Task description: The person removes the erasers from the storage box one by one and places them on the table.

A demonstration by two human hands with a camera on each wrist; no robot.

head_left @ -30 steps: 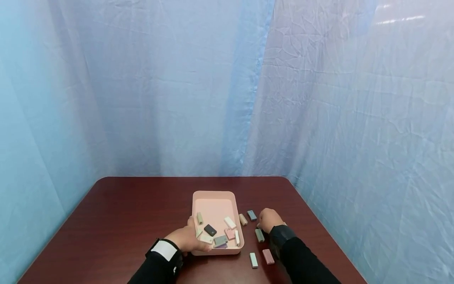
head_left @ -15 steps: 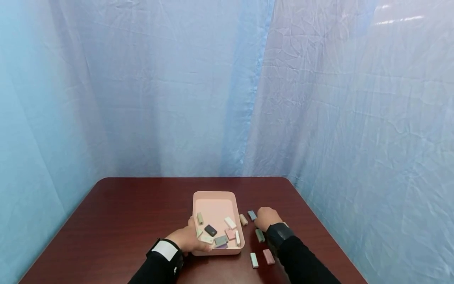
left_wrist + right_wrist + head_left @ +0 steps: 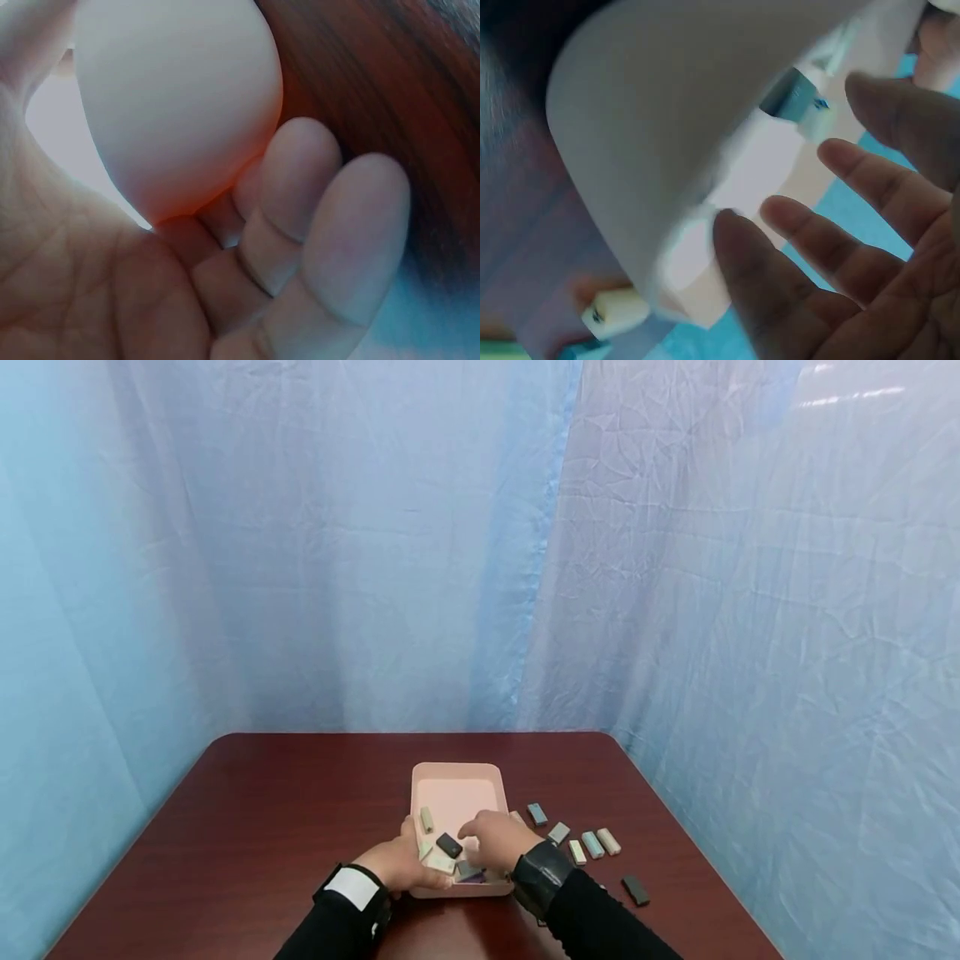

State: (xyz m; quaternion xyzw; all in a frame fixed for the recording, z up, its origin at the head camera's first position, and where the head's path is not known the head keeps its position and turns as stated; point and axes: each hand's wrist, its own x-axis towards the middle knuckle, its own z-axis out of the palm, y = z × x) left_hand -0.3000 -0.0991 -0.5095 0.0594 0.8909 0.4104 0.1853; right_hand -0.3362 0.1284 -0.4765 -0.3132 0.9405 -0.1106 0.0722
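Note:
My left hand (image 3: pixel 401 862) grips the near left corner of a pale pink tray (image 3: pixel 459 770), with the thumb at its front edge. In the left wrist view, fingers (image 3: pixel 300 180) curl against the tray's outer wall (image 3: pixel 180 97). Several small pastel blocks lie in the tray, among them a black one (image 3: pixel 449 845) and a light green one (image 3: pixel 427 819). My right hand (image 3: pixel 498 841) is over the tray's right half and hides some blocks. Its fingers (image 3: pixel 810 232) are spread apart in the right wrist view, with nothing between them, beside the tray wall (image 3: pixel 645 127).
On the dark red table (image 3: pixel 300 802), right of the tray, lie more small blocks: a blue one (image 3: pixel 537 814), a grey-green one (image 3: pixel 558 833), a cream one (image 3: pixel 608 841) and a dark one (image 3: pixel 634 890). Blue curtains (image 3: pixel 375 568) hang behind and beside the table.
My right hand has moved left from the table blocks to over the tray. Blocks formerly behind that hand and forearm show now, and others are covered. My left hand keeps its grip on the tray.

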